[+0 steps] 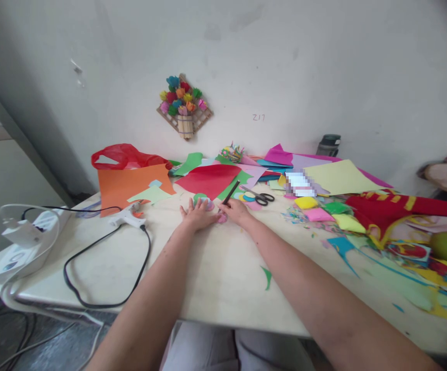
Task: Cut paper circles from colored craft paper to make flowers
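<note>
In the head view my right hand [237, 212] grips a black pen [231, 192], tilted with its upper end to the right. The pen's lower end is by a small pink piece [222, 218] on the table. My left hand [199, 215] lies flat with spread fingers, its thumb reaching to that pink piece. Small green and lilac pieces [209, 204] show behind its fingertips. Black-handled scissors [262, 198] lie just right of the pen, beside several round coloured pieces [248, 197]. A large red sheet [208, 179] rests behind my hands.
To the left, a white glue gun [127, 218] lies with its black cable looped near a power strip [18, 257]. An orange sheet [118, 185] and red plastic bag [130, 156] sit behind. On the right are coloured packets [319, 214], paper scraps [397, 281] and a dark bottle [329, 145].
</note>
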Demonstrator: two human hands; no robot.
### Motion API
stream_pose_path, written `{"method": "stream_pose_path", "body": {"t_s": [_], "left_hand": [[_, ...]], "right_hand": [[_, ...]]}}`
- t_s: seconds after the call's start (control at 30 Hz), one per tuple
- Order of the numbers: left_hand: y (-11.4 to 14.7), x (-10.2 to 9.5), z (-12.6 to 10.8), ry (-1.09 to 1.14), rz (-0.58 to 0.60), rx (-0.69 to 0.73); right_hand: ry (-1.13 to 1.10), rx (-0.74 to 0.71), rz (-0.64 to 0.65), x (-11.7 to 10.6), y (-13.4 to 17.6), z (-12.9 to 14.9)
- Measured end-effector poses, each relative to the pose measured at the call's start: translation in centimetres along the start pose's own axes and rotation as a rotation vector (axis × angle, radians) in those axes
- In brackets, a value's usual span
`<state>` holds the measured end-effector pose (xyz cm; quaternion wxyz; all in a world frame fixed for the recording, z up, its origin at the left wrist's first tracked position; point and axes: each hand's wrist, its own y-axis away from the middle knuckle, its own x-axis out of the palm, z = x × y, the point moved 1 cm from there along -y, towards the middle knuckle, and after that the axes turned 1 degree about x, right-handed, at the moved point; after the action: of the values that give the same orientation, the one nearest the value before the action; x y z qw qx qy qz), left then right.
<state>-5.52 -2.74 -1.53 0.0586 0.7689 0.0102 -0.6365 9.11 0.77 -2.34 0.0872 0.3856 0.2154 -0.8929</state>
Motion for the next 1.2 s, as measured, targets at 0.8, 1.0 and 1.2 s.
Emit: {"method": "stream_pose_path", "body": {"t_s": [0.8, 1.0, 1.2], "left_hand": [[-0.01, -0.03, -0.04, 0.001, 0.001, 0.004], [0.20, -0.22, -0.21, 0.014, 0.015, 0.003], [0.30, -0.30, -0.24, 0.014, 0.006, -0.003]], "right_hand": [[-0.019, 0.019, 0.002, -0.24, 0.19, 0.31], [-0.026, 0.026, -0.002, -0.19, 0.12, 0.25], [-0.046, 0.029, -0.016, -0.12, 0.06, 0.08]]}}
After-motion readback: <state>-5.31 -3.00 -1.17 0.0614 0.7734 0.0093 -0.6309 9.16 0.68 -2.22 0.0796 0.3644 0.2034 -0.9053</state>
